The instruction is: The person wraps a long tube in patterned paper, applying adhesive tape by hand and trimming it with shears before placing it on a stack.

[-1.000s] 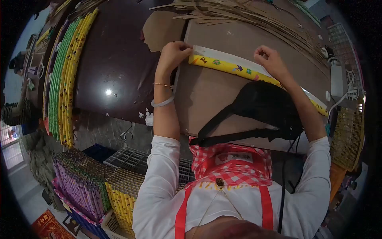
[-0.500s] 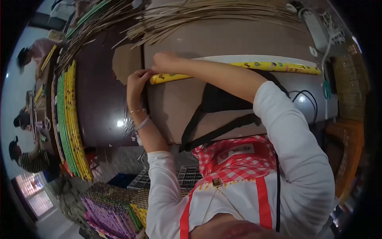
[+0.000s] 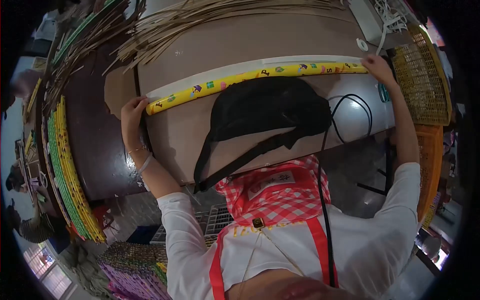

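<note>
A long yellow printed roll (image 3: 235, 82), patterned with small pictures and letters, lies across the table. A white strip (image 3: 200, 77), perhaps the paper's blank edge, runs along its far side. At the roll's left end, my left hand (image 3: 133, 112) pinches the tip with closed fingers. My right hand (image 3: 378, 69) is closed on the opposite end, arm stretched far out. Just on the near side of the roll rests a black bag (image 3: 265, 107) with its strap trailing toward me.
Thin brown strips (image 3: 185, 25) are heaped along the table's far side. Yellow and green rolls (image 3: 72, 175) line the left edge. A black cable (image 3: 370, 112) loops beside the bag. At right stand a yellow basket (image 3: 420, 80) and an orange crate (image 3: 427, 165). Brown cardboard (image 3: 117, 90) lies left.
My right hand has moved from the roll's left part to its right end, uncovering the black bag. My left hand stays at the left end. The whole view has shifted.
</note>
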A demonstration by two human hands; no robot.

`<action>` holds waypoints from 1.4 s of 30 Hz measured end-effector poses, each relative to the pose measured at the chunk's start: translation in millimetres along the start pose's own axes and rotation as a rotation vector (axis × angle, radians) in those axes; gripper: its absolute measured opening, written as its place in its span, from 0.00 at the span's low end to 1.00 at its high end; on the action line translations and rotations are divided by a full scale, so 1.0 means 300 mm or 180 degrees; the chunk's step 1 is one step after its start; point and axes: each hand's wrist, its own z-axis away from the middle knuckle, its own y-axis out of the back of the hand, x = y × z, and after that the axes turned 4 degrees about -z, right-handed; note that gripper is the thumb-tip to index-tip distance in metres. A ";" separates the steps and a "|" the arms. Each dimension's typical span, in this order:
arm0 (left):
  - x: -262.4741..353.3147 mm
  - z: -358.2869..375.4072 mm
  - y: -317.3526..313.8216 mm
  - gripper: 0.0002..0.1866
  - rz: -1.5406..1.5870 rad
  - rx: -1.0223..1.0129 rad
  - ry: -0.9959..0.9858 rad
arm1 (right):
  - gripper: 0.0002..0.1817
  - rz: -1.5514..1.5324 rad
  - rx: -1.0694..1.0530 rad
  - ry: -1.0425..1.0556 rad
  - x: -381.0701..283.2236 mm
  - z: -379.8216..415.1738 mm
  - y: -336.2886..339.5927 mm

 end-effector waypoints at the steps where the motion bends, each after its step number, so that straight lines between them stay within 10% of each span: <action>1: 0.003 0.003 -0.002 0.16 -0.0108 0.0058 -0.0018 | 0.17 -0.0265 0.0356 0.0282 0.262 -0.038 0.005; 6: -0.015 -0.019 -0.011 0.16 -0.0207 0.0161 -0.0065 | 0.15 0.0636 0.0198 -0.1044 0.925 -0.003 0.130; 8: 0.005 -0.008 -0.015 0.16 -0.0365 0.0256 0.0019 | 0.19 0.0838 0.1100 -0.1892 1.200 -0.140 0.060; 13: -0.018 0.014 -0.009 0.18 -0.0369 0.0520 0.0263 | 0.13 -0.0657 0.2469 0.1197 0.262 0.088 0.057; 17: 0.067 0.083 -0.071 0.16 -0.0886 0.1371 -0.0997 | 0.12 -0.0416 0.1493 0.2318 -0.219 0.245 -0.036; 21: 0.213 0.173 -0.163 0.18 -0.1786 0.0839 -0.2266 | 0.20 -0.0063 0.1031 0.2609 -0.281 0.189 -0.153; 36: 0.232 0.150 -0.240 0.21 -0.2121 0.0216 -0.2058 | 0.23 -0.0299 0.0586 0.1949 -0.208 0.127 -0.186; 42: 0.246 0.140 -0.213 0.19 -0.2182 0.0249 -0.2230 | 0.10 -0.1471 0.0514 0.2212 -0.306 0.091 -0.113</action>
